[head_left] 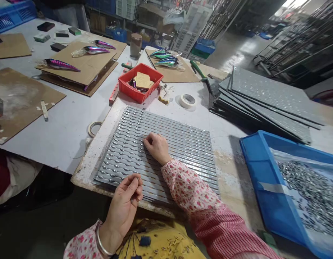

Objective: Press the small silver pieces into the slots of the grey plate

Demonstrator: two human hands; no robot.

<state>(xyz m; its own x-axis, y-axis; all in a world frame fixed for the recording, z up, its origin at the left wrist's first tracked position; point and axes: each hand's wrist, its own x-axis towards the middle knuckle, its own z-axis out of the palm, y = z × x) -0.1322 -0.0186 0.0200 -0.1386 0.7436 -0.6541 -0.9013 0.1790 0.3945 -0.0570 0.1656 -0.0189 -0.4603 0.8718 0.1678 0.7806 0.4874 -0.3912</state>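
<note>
A grey ribbed tray (179,144) with rows of small wavy slots lies on the table in front of me. My right hand (157,146) rests on the middle of it, fingers curled and pressed to the slots. My left hand (126,205) hovers at the tray's near edge, thumb and forefinger pinched on a tiny metal piece (137,177). A blue bin (266,201) at the right holds a plastic bag of several small metal parts (309,194).
A stack of grey trays (266,102) lies at the back right. A red basket (141,82), a tape roll (187,101), a brown jar (135,44) and fishing lures (163,57) on cardboard sit behind. More lures (62,65) lie on boards at the left.
</note>
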